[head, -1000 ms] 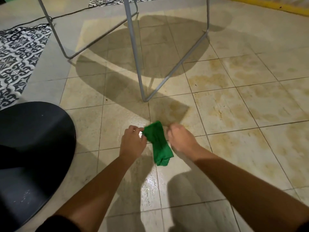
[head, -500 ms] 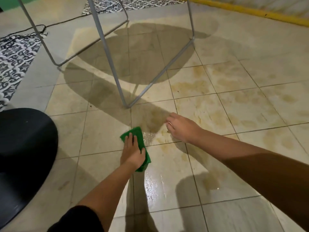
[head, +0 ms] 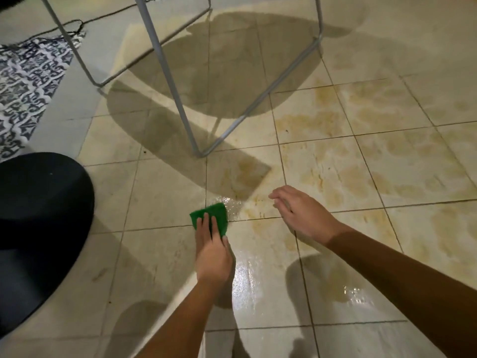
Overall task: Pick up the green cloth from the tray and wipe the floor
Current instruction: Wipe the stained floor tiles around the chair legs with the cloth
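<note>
A small folded green cloth (head: pixel 210 214) lies flat on the beige tiled floor (head: pixel 361 177). My left hand (head: pixel 211 251) presses down on it with straight fingers, covering its near half. My right hand (head: pixel 302 215) hovers to the right of the cloth, fingers relaxed and holding nothing. A wet, shiny patch (head: pixel 247 277) spreads over the tiles just right of my left hand. Brownish stains mark the tiles further right.
A grey metal chair frame (head: pixel 180 104) stands just beyond the cloth, its foot close to my hands. A round black object (head: pixel 38 228) fills the left edge. A black-and-white patterned rug (head: pixel 23 94) and a dark cable (head: pixel 74 24) lie at the far left.
A second ago both hands held the cloth in the air. My left hand has since pressed it flat on the floor, and my right hand let go and moved off to the right.
</note>
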### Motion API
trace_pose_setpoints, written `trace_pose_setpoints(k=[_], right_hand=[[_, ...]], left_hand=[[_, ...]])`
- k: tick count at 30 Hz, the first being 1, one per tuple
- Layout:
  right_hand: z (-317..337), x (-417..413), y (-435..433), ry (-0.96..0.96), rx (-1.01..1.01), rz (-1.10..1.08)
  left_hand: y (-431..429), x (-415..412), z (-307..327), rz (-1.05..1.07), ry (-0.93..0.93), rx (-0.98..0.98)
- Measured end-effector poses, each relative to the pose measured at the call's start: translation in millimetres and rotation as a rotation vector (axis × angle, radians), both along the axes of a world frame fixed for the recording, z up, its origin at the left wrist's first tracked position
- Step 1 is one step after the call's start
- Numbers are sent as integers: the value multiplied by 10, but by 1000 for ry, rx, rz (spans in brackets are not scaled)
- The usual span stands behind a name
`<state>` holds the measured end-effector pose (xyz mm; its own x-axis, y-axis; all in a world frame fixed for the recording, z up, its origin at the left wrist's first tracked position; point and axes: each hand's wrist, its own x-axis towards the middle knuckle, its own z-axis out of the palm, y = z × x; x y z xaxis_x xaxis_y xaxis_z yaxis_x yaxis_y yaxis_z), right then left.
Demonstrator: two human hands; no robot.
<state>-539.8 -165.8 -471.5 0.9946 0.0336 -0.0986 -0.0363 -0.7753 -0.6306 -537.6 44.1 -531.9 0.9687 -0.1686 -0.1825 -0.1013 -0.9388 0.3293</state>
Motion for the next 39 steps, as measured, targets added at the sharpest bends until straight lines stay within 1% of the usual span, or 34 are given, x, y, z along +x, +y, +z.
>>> trace_pose_setpoints(k=[2, 4, 7, 9, 10, 12, 14, 16, 18, 20, 21, 23, 24, 26, 27, 30, 31, 33, 35, 37, 39], right_hand=[[-6, -33, -97, 13, 19, -34], [16, -85, -188, 33, 46, -91], [-4, -157, -344, 67, 33, -157], [-32, -195, -449, 119, 12, -186], [-44, -194, -478, 133, 7, -197], [-43, -195, -513, 127, 21, -235], [-25, -182, -500, 95, 39, -260], [-7, -153, -471, 57, 52, -263], [12, -142, -452, 39, 85, -277], [31, -168, -459, 31, 77, -276], [40, -186, -473, 35, 58, -270], [52, -241, -518, 56, 41, -281], [51, -274, -543, 71, 45, -299], [34, -332, -587, 93, 53, -340], [12, -356, -599, 100, 56, -357], [-60, -377, -612, 125, 52, -366], [-71, -360, -614, 133, 53, -361], [-63, -315, -616, 137, 63, -354], [-32, -279, -628, 122, 74, -361], [-14, -264, -640, 111, 72, -377], [-24, -265, -654, 104, 69, -396]], left_hand=[[-30, 238, -64, -48, -23, -35], [-6, 539, -99, -52, -50, -53], [35, 820, -101, -77, 32, -32], [27, 741, -96, -118, -31, -71], [11, 610, -65, -172, -75, -74], [-67, 295, -14, -308, -43, -93], [-141, 40, 69, -360, -2, -122], [-155, 21, 81, -377, -13, -162], [-66, 225, 3, -439, -12, -98], [-22, 512, -43, -418, -47, -35], [-5, 657, -36, -356, -70, -20], [14, 775, 15, -224, 16, 39], [54, 761, 34, -198, 50, 17], [103, 579, 35, -249, 27, -79], [106, 415, 59, -293, 36, -80], [-49, -18, 177, -435, 52, -50], [-137, -54, 192, -492, 32, -20], [-256, 114, 173, -532, -14, 27], [-309, 473, 90, -530, 7, 103], [-278, 809, 27, -479, 26, 194], [-138, 933, -2, -370, 28, 146]])
